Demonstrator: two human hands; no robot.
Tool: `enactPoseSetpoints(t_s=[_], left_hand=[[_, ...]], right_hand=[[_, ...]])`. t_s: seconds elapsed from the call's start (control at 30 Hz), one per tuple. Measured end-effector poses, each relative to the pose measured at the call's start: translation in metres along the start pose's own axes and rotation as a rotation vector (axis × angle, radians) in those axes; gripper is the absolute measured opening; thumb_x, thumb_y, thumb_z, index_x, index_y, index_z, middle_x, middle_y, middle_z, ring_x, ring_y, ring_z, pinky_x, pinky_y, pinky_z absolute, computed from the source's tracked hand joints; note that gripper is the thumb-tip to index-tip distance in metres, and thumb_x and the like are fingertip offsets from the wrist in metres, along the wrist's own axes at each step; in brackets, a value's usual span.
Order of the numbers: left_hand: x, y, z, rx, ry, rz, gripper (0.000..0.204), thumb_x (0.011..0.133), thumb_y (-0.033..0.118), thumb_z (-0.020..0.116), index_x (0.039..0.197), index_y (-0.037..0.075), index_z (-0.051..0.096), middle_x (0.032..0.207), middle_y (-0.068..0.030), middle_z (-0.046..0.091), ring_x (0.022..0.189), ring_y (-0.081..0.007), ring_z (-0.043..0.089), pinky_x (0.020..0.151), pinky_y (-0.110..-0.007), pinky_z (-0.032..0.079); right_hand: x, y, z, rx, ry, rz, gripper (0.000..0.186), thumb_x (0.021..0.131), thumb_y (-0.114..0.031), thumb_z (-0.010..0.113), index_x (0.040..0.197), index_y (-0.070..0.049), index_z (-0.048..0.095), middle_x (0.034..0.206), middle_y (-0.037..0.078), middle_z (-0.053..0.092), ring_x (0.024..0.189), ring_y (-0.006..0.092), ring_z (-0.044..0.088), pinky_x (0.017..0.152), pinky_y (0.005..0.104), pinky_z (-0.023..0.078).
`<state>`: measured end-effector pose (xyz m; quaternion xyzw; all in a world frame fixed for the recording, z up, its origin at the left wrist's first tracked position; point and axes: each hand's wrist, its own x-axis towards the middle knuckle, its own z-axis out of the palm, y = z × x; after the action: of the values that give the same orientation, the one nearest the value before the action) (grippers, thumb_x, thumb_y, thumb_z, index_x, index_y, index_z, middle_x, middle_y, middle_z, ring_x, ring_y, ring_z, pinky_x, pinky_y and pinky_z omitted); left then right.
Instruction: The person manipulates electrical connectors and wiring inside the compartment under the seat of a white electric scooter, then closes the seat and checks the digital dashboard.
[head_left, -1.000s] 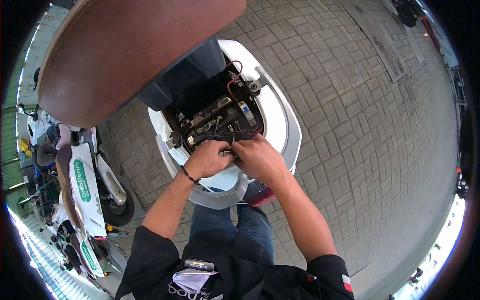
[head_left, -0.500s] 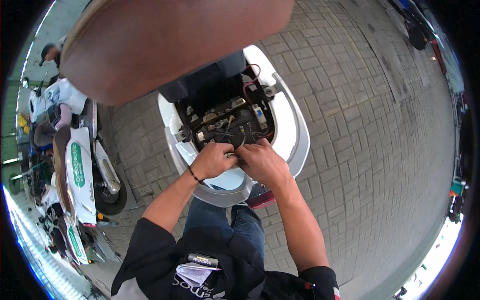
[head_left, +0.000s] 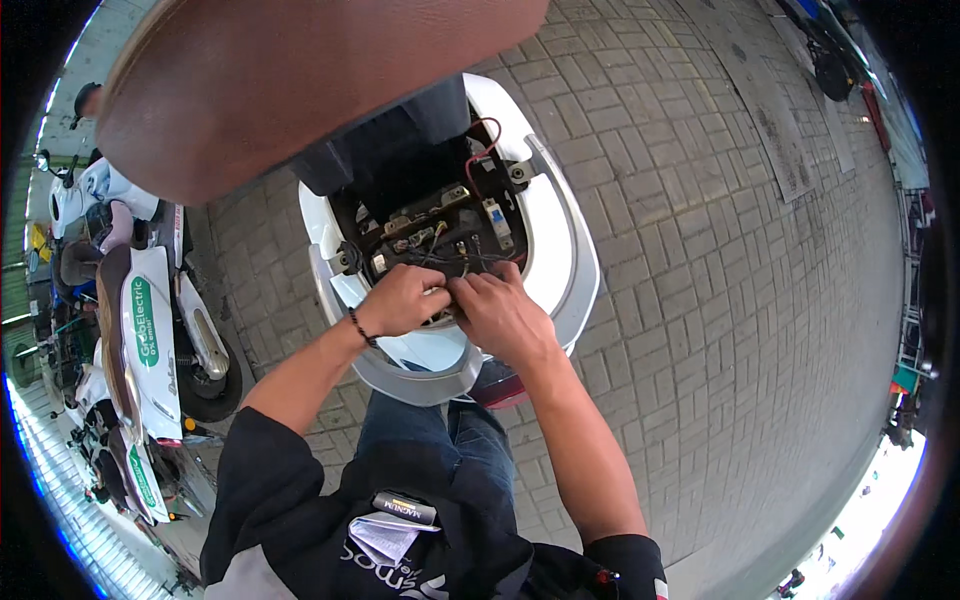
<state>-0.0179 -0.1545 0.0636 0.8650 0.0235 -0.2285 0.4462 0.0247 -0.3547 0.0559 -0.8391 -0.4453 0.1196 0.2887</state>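
Observation:
Both my hands are together at the near edge of a white scooter's open compartment under the seat. My left hand, with a beaded bracelet at the wrist, has its fingers curled in a pinch. Beside it, my right hand has bent fingers pressed close to the left fingertips. Whatever they grip is hidden behind the fingers; thin dark wires run close by. Farther in are a small circuit breaker with a blue switch, a red cable and several wire connectors.
The brown seat is tilted up over the far side of the compartment. Parked white and green scooters stand in a row at the left, and a person is beyond them. Block paving stretches to the right.
The scooter, seat and my hands appear slightly farther left and higher in view. My hands stay close together at the same edge of the compartment, with small finger shifts.

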Motion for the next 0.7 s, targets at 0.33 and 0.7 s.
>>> enactPoseSetpoints(t_s=[0.33,0.7], left_hand=[[0.001,0.0,-0.008,0.034,-0.083,0.016,0.026,0.086,0.022,0.059,0.089,-0.003,0.065,0.076,-0.0219,0.064,0.069,-0.0331,0.064,0.064,-0.043,0.047],[-0.001,0.007,-0.01,0.075,-0.047,0.069,0.025,0.087,0.021,0.059,0.087,-0.004,0.062,0.074,-0.0242,0.06,0.065,-0.0341,0.062,0.063,-0.043,0.046]], right_hand=[[0.0,0.003,-0.004,0.026,-0.002,-0.017,0.015,0.091,-0.016,0.062,0.102,-0.006,0.063,0.094,0.009,0.07,0.098,0.0258,0.069,0.098,0.0443,0.042],[-0.002,0.004,-0.005,0.022,0.032,-0.044,0.019,0.089,-0.019,0.066,0.103,-0.006,0.063,0.095,0.008,0.069,0.097,0.026,0.069,0.1,0.0466,0.041]])
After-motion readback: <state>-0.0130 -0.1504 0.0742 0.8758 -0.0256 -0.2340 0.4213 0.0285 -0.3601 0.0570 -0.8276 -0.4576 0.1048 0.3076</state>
